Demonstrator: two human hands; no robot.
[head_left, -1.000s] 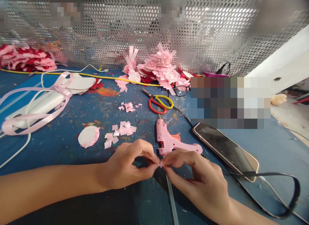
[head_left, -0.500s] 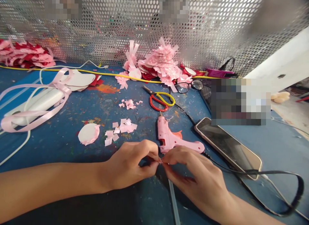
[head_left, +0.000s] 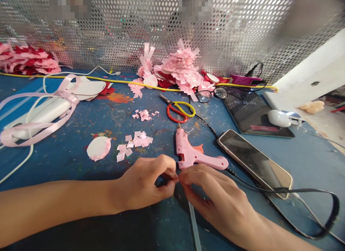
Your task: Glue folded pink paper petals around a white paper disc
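Observation:
My left hand (head_left: 145, 184) and my right hand (head_left: 215, 202) meet fingertip to fingertip over the blue table (head_left: 81, 161), near its front edge. Both pinch a tiny pink paper scrap (head_left: 177, 179) between thumb and forefinger; most of the scrap is hidden by the fingers. Just behind the hands lies a pink glue gun (head_left: 192, 154), nozzle pointing away. A clear glue stick (head_left: 194, 229) runs under my right hand toward me. Small pink paper squares (head_left: 134, 143) and a round white-and-pink paper disc (head_left: 98, 148) lie to the left of my left hand.
Red-and-yellow scissors (head_left: 178, 112), eyeglasses (head_left: 211, 95) and a heap of pink fringed paper (head_left: 180, 69) sit further back. A phone (head_left: 254, 163) with a black cable (head_left: 309, 197), a tablet (head_left: 253, 112) and a white mouse (head_left: 279, 118) lie at right. Pink ribbon (head_left: 37, 128) loops at left before a perforated metal wall (head_left: 134, 31).
My fingertips have closed tighter on the scrap, so less of it shows. The view has shifted slightly, bringing the tablet and mouse at right into sight. The hands stay in place.

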